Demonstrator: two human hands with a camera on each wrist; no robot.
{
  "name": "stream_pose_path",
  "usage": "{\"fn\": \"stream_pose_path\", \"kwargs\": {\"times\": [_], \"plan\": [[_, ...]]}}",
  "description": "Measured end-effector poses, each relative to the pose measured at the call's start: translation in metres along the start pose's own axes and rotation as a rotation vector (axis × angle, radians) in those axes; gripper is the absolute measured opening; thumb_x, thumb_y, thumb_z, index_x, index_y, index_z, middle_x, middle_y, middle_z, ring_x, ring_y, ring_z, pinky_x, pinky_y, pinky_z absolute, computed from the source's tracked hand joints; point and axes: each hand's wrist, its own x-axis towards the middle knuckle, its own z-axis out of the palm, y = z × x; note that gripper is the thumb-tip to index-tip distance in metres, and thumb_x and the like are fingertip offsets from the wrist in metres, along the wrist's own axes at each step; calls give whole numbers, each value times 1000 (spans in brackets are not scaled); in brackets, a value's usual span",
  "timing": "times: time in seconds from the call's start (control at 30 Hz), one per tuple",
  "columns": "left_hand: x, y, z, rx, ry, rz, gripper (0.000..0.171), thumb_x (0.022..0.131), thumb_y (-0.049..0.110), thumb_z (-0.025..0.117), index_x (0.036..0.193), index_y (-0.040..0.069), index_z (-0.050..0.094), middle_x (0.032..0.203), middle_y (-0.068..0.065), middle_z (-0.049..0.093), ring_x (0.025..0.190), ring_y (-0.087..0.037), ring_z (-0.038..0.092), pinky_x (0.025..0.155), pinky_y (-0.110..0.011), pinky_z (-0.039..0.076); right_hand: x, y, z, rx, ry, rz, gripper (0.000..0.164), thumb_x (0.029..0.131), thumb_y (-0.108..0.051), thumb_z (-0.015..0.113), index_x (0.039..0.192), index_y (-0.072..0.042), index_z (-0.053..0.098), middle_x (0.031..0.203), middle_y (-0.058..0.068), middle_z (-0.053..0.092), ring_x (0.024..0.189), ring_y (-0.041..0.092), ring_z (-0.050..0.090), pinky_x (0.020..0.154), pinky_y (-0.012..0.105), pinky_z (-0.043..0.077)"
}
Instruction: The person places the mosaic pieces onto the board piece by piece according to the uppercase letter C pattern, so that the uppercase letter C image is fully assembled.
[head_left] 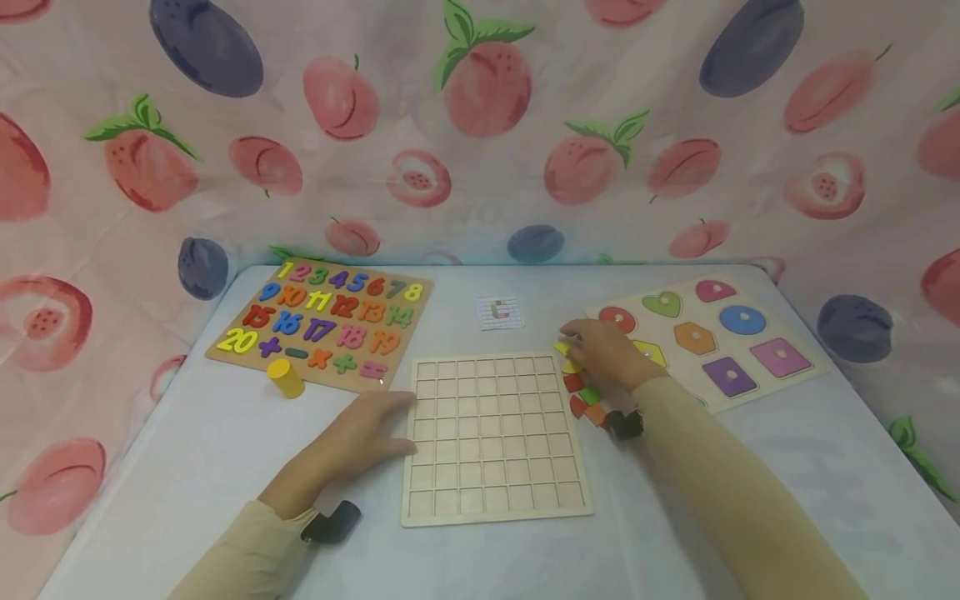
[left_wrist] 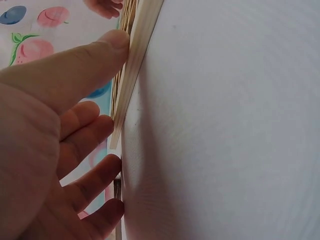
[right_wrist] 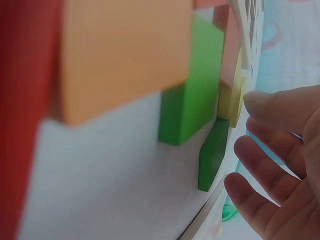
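A pale wooden grid board (head_left: pixel 495 435) lies on the table. My left hand (head_left: pixel 358 437) rests at its left edge, fingers spread. In the left wrist view the thumb of this hand (left_wrist: pixel 60 95) touches the board's side (left_wrist: pixel 134 65). My right hand (head_left: pixel 603 354) is over the small coloured blocks beside the board's right edge. Its fingertips are by a yellow block (head_left: pixel 561 347); in the right wrist view the thumb (right_wrist: pixel 257 104) is close to a yellow block (right_wrist: pixel 240 102), and the fingers are loosely bent. Red (head_left: pixel 573 382), green (head_left: pixel 590 395) and orange blocks (head_left: pixel 596 415) lie nearer me.
A number puzzle board (head_left: pixel 251 360) lies at the back left, with a yellow cylinder (head_left: pixel 287 379) at its front edge. A shape puzzle board (head_left: pixel 750 392) lies at the right, partly under my right hand. A small card (head_left: pixel 500 313) with a coloured figure lies behind the grid board.
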Motion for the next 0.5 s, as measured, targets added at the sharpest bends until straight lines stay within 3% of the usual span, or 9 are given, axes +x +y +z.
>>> {"fn": "stream_pose_path", "kwargs": {"times": [0.5], "plan": [[1, -1, 1, 5, 1, -21, 69, 81, 27, 85, 142, 11, 57, 141, -7, 55, 133, -30, 46, 111, -53, 37, 10, -6, 4, 53, -67, 63, 43, 98, -6, 58, 140, -5, 55, 139, 15, 57, 124, 33, 51, 110, 52, 40]]}}
